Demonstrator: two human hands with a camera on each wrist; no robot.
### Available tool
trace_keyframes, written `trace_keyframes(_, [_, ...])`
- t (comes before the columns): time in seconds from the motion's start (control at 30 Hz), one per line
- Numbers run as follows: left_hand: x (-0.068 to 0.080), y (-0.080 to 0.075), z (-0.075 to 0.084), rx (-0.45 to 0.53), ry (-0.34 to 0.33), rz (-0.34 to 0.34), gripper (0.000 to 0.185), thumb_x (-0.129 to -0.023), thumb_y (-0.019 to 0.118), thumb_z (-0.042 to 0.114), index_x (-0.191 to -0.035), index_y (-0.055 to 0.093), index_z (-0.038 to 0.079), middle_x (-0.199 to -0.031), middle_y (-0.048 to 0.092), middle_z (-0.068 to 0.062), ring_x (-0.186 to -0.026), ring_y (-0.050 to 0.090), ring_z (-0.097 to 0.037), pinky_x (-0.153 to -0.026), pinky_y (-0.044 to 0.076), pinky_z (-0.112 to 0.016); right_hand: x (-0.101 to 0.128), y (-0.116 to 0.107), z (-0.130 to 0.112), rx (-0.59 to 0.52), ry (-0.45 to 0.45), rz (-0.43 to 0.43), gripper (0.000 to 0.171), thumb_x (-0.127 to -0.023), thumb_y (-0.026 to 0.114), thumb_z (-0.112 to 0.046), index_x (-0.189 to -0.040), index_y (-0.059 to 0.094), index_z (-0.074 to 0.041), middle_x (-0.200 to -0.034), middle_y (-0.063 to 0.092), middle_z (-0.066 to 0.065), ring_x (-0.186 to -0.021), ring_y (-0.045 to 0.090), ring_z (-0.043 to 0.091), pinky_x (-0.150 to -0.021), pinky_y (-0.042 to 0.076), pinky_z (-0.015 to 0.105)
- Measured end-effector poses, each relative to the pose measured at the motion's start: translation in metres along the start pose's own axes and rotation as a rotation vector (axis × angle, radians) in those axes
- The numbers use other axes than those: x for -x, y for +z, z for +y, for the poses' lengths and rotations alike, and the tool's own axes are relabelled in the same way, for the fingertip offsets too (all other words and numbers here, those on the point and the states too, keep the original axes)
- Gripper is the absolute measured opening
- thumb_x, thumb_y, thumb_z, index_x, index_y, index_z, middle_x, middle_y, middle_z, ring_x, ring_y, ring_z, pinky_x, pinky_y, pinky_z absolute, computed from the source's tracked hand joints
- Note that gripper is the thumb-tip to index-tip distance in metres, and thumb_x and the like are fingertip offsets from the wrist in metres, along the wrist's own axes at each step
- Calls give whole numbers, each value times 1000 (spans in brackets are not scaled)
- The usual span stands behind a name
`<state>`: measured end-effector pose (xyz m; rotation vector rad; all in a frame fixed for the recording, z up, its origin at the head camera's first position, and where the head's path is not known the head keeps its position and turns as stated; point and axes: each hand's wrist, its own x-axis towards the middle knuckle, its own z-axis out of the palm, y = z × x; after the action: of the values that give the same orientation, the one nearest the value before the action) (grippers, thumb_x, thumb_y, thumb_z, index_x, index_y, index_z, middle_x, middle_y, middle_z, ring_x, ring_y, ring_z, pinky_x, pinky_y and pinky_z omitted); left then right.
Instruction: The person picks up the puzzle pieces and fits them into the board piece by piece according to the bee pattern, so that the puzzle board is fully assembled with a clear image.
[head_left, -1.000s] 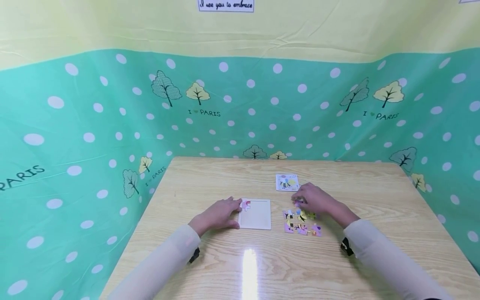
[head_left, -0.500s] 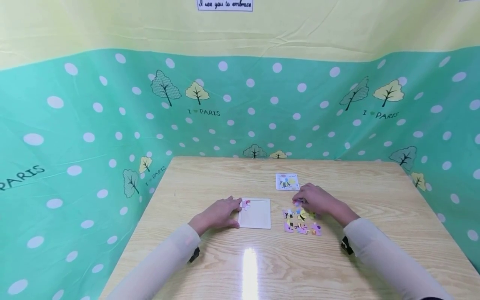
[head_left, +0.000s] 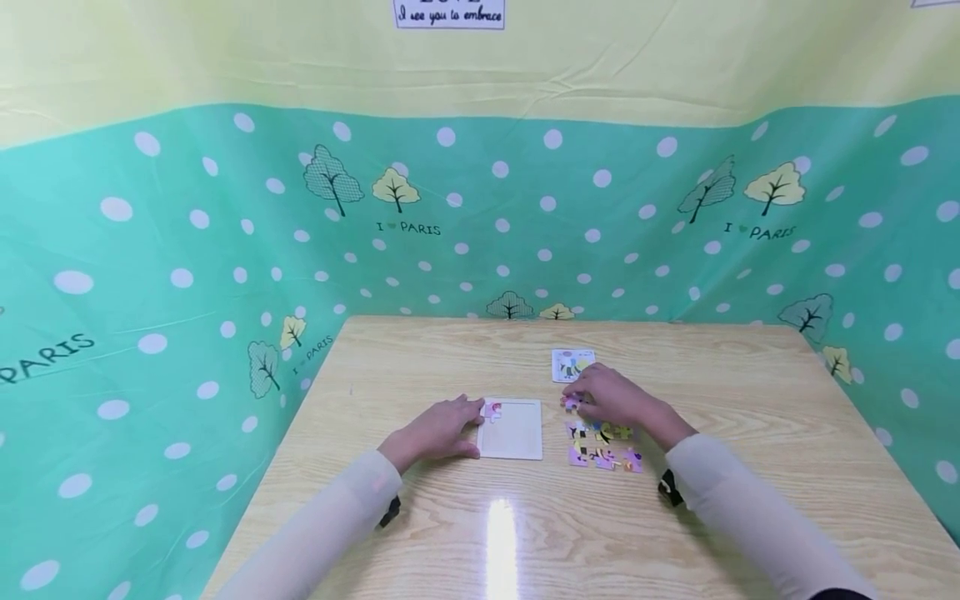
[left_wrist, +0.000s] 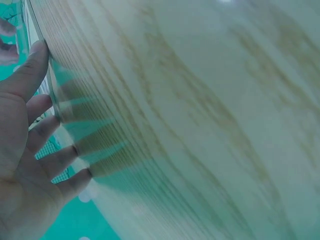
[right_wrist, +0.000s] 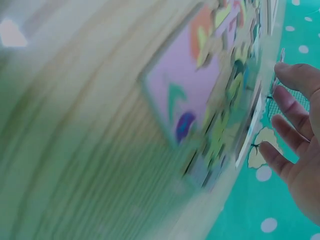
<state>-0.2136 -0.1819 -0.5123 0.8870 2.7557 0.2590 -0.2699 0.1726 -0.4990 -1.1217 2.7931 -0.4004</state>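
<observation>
Bright, even light from overhead; white glare streak on the table (head_left: 501, 533) near front edge. Shadows soft, faint. Head view sharp, w/ wide-angle bend at edges. Both wrist views badly blurred, smeared, esp. right.

— Where's the tray from where you sit?

— The puzzle tray (head_left: 512, 429) lies flat on the bench (head_left: 420, 358), dead ahead at twelve o'clock. My left hand (head_left: 435, 429) rests on the bench against its nine o'clock edge. One placed piece (head_left: 492, 408) sits in its far-left corner.

— And the rest?

— The loose pieces (head_left: 602, 446) lie at three o'clock of the tray. My right hand (head_left: 611, 398) is over their far edge, pinching one piece (head_left: 572, 403). The picture card (head_left: 573, 365) lies beyond, at twelve o'clock of that hand.
</observation>
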Motion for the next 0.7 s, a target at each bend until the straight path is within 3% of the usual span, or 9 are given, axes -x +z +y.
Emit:
trace_keyframes(0.47, [2, 0, 0, 12, 9, 15, 63, -87, 76, 49, -135, 64, 10, -159, 45, -13, -146, 41, -43, -119, 40, -55, -30, 14, -31, -8, -33, -10, 32, -93, 72, -19, -125, 73, -17, -113, 73, 2, -111, 62, 24, -105, 51, 48])
trace_keyframes(0.7, [-2, 3, -3, 13, -15, -21, 65, -89, 73, 53, -139, 61, 13, -162, 42, -11, -150, 37, -40, -123, 36, -53, -45, 18, -45, -15, -56, 5, 31, -95, 71, -22, -126, 73, -18, -112, 74, -1, -110, 63, 20, -107, 51, 44])
